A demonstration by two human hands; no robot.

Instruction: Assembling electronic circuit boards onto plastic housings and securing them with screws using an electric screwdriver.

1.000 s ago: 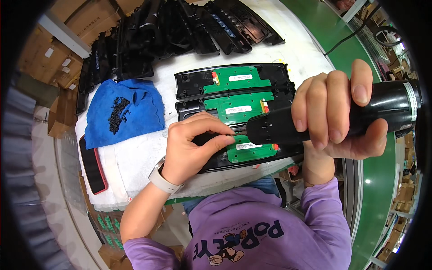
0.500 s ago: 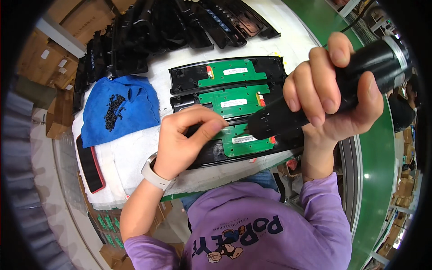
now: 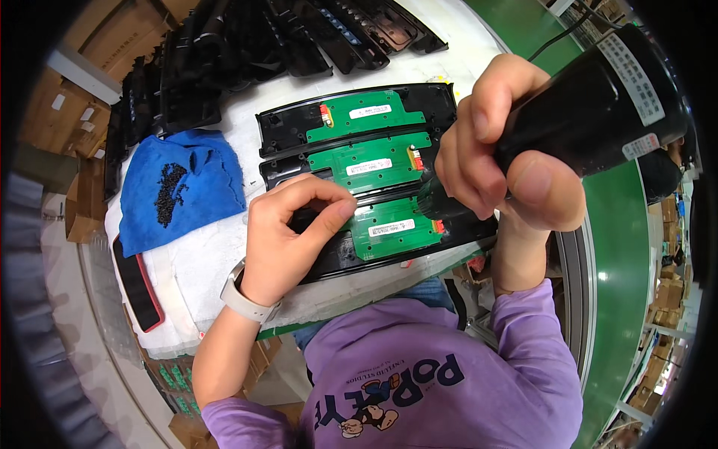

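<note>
My right hand [image 3: 497, 150] is wrapped round a black electric screwdriver [image 3: 591, 105], held over the right end of the nearest panel. The fingers hide the screwdriver's middle, and its bit cannot be made out against the dark parts. Thumb and forefinger of my left hand [image 3: 280, 232] are pinched together at the left edge of the nearest green circuit board [image 3: 404, 243]; anything between them is too small to tell. That board lies in a black plastic panel [image 3: 336, 258]. Beyond it, two similar panels hold a middle board [image 3: 329, 161] and a far board [image 3: 396, 116].
A blue cloth [image 3: 213, 198] with a heap of small black screws [image 3: 170, 191] lies at the left. Nearer me is a red-edged phone [image 3: 138, 288]. Several black plastic housings [image 3: 247, 52] crowd the table's far side. A cable [image 3: 557, 37] runs behind the screwdriver.
The screwdriver has tilted, its thick rear end now larger and nearer the camera. My left hand keeps its pinch by the nearest board. The whole view has shifted slightly.
</note>
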